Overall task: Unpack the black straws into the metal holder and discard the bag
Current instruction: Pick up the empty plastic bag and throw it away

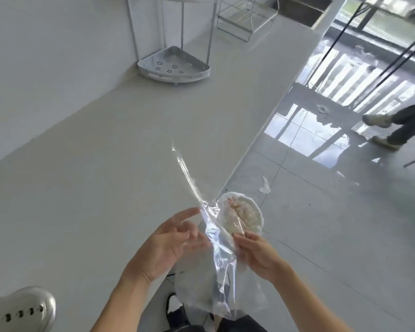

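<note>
An empty clear plastic bag (222, 264) hangs crumpled between my hands, its long twisted end rising up and to the left over the white counter (106, 164). My right hand (256, 252) pinches the bag's edge with thumb and fingertips. To the left of the bag, my left hand (168, 243) has its fingers spread, the fingertips at or just off the plastic. The perforated metal holder (19, 307) shows partly at the bottom left corner; its inside is hidden. No black straws are visible. Behind the bag on the floor stands a white lined bin (254, 209) with some waste in it.
A white corner shelf rack (173, 65) stands at the back of the counter, with a wire rack (247, 17) further back. The counter edge runs diagonally past the bin. Paper scraps (265, 188) lie on the glossy tiles. Another person's legs (393, 125) are at the right.
</note>
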